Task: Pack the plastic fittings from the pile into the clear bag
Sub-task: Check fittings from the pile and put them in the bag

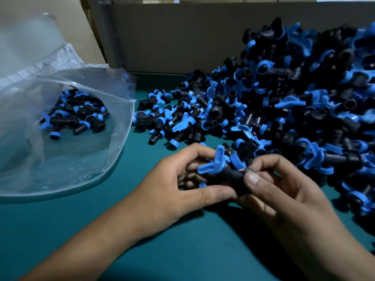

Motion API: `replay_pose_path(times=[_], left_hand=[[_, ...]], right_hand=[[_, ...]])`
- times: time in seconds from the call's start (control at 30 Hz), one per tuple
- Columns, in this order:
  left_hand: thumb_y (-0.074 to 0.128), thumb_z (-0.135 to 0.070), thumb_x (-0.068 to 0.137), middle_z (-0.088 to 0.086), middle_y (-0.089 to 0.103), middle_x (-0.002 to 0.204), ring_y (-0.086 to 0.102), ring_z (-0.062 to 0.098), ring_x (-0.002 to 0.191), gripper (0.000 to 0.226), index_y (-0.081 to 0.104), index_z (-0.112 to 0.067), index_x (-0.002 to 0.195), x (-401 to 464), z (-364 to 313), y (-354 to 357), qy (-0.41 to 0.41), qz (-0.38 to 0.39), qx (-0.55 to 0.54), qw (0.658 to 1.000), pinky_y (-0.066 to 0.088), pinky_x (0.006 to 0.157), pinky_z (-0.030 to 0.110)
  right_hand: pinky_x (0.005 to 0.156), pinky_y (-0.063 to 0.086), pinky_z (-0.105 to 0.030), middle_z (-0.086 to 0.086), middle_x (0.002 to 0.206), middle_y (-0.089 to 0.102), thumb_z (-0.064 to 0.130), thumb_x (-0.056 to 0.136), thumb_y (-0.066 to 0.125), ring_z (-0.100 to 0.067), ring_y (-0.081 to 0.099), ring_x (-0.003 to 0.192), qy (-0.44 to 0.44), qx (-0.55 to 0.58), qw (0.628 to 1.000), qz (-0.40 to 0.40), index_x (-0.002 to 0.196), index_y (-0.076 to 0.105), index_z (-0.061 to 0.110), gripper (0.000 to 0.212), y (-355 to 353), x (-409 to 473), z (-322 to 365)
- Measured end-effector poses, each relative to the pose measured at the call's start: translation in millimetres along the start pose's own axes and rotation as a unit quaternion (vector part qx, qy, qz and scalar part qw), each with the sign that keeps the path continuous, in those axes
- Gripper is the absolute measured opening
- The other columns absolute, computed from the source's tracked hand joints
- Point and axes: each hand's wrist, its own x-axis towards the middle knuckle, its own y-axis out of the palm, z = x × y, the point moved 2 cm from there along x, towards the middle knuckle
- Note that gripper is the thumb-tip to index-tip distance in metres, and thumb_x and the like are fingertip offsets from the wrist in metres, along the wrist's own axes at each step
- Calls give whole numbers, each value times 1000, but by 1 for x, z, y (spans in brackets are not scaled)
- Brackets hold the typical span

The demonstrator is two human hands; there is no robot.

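A big pile of black and blue plastic fittings (294, 94) covers the right and back of the green table (182, 250). The clear bag (71, 159) lies open at the left with several fittings (77, 116) inside. In front of the pile, my left hand (182, 183) and my right hand (280, 183) meet around a small bunch of fittings (221, 169). The left fingers curl under them with the thumb across the front. The right thumb and fingers pinch the black end of one fitting. How many fittings are held cannot be told.
A grey wall panel (172, 37) closes the back of the table. Behind the bag rests a grid-printed white sheet (54, 59) and more clear plastic. Bare green surface stretches between the bag and my hands.
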Motion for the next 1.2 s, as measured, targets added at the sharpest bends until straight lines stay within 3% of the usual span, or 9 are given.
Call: replay_pose_path(times=[0.07,0.17,0.27,0.4,0.63,0.83,0.97,1.1,1.2], left_hand=[[77,-18,89,-2,77,92,71,11,82,20,73,-25,107,3,0,3,18,-28,-16,999,58,75,26],[77,-28,89,-4,63,68,52,11,56,9,75,-27,97,3,-2,-4,17,-77,-26,997,38,51,21],[78,-32,92,-13,62,65,51,1,55,6,74,-27,92,0,-5,-7,29,-46,-14,998,38,54,11],[79,-40,77,-2,64,60,53,8,50,19,75,-25,90,1,-5,-14,18,-121,0,993,43,48,19],[78,-34,78,13,75,78,68,20,63,24,78,-17,96,0,-5,-15,8,-127,-55,990,51,51,25],[77,-30,79,12,77,81,72,23,68,24,77,-15,97,1,-6,-16,12,-126,-46,991,53,52,26],[84,-16,79,5,74,86,69,18,77,19,77,-15,97,1,-9,-16,30,-104,-44,993,54,60,26],[74,8,75,2,70,96,61,14,87,27,69,-18,77,3,-12,-12,73,-81,-13,994,47,73,24],[73,13,73,2,67,95,61,12,87,33,63,-18,70,2,-14,-11,88,-62,2,994,48,77,23]], right_hand=[[75,63,-31,-17,78,61,4,76,87,-35,74,81,13,26,999,15,85,63,5,26,1,0,-3],[78,64,-35,-18,84,66,12,71,86,-30,66,76,-20,-59,998,1,99,64,0,38,4,1,-7],[77,63,-33,-18,96,70,18,76,89,-25,68,76,-63,-93,994,4,115,71,18,43,6,-2,-5],[71,59,-25,-16,85,69,25,82,78,-25,68,75,-104,-104,989,-32,99,74,14,20,2,-1,-3],[63,60,-29,-12,78,68,58,62,91,-31,73,69,-72,-66,993,-66,91,74,16,55,1,2,-3],[65,60,-32,-12,85,67,36,76,90,-33,72,70,-73,-55,995,-51,106,73,13,41,0,0,-3],[70,60,-25,-8,82,70,21,76,76,-25,71,74,-111,-59,990,-58,87,74,13,14,-2,0,-1],[83,54,-18,-5,95,71,3,72,76,-13,68,92,-189,-138,970,-61,79,67,9,14,-1,-3,4],[85,50,-18,-5,90,66,-13,74,77,-16,65,90,-212,-209,953,-60,72,65,8,24,-3,-6,5]])
